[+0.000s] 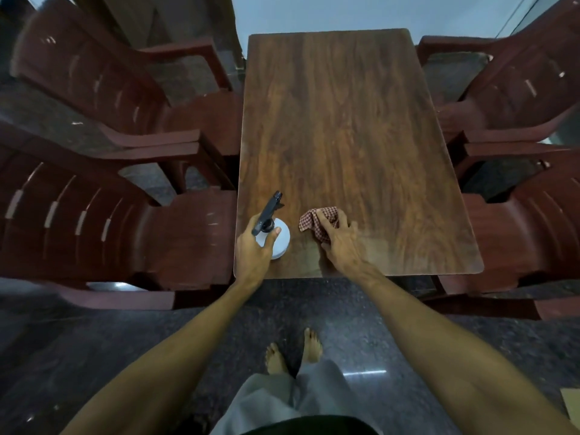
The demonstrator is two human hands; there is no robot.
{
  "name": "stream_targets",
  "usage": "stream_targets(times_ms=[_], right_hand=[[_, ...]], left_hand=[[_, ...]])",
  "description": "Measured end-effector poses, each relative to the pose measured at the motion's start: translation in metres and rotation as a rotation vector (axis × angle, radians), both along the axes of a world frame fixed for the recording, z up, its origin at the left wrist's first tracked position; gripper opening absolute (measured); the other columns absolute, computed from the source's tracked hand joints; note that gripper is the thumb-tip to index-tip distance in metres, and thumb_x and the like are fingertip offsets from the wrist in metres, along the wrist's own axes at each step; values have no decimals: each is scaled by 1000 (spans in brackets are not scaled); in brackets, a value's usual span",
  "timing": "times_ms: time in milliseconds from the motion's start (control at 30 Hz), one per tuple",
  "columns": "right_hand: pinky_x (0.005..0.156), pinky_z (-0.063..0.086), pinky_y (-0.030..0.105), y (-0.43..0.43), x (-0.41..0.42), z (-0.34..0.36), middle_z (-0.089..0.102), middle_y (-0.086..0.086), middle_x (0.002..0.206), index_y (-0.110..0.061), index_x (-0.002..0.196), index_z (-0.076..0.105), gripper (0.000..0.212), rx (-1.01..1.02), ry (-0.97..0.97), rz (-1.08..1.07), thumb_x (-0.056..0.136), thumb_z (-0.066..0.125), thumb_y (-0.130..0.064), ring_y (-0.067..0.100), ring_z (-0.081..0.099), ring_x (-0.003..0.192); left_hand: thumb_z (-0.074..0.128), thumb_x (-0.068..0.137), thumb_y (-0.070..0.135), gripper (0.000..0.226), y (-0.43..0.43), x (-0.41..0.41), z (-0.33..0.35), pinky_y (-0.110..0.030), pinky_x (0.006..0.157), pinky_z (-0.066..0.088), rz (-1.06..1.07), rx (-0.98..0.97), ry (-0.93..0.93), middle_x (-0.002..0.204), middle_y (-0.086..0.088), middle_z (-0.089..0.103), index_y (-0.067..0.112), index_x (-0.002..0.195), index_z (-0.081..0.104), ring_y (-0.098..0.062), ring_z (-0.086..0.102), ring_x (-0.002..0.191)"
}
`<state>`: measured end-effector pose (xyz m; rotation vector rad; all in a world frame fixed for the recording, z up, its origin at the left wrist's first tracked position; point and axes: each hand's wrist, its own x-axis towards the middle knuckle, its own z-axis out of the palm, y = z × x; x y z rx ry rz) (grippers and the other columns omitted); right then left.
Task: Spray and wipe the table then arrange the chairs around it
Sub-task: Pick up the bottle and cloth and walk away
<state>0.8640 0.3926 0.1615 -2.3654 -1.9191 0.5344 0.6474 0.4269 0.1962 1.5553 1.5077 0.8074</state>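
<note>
The spray bottle was gripped by the left hand; the checked cloth was clutched on the tabletop by the right hand.

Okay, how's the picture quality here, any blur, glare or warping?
Head view: dim, even light; the wide lens warps the chairs toward the frame edges, and the left ones are smeared with blur; a bright glare streak sits on the floor; the spray bottle and cloth look fairly sharp.

Edge-cropped chairs (perhaps four); cloth half under right hand.
</note>
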Motion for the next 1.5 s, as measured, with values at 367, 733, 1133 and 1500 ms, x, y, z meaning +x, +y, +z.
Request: stream_targets(times_ms=[367, 733, 1133, 1500], right_hand=[[86, 52, 34, -25, -5, 28, 57, 3, 118, -24, 130, 66, 50, 279, 225, -283, 84, 65, -5, 27, 63, 100], [84, 55, 37, -108, -93, 71, 55, 2, 114, -23, 130, 66, 52, 488, 77, -822, 81, 66, -8, 26, 62, 98], [74, 52, 34, -238, -242, 78, 51, -6, 100, -27, 130, 66, 49, 555, -3, -1304, 85, 65, -8, 16, 57, 85], [74, 50, 29, -352, -439, 76, 55, -5, 101, -29, 127, 68, 48, 637, -139, -1773, 83, 66, -10, 15, 59, 86]], left_hand=[[71, 92, 47, 33, 18, -1, 21, -34, 83, 55, -253, 107, 14, 106, 14, 74, 26, 118, 67, -12, 69, 102], [79, 91, 42, 30, 38, -26, 31, -41, 77, 52, -694, 202, -23, 93, 4, 75, 17, 104, 70, -26, 70, 89], [89, 83, 38, 30, -36, -83, 31, -35, 73, 49, -1127, 266, 9, 95, 0, 80, 17, 102, 77, -28, 74, 90], [86, 85, 40, 32, -167, -163, 46, -49, 76, 58, -1653, 266, -39, 94, 1, 79, 18, 103, 71, -31, 73, 88]])
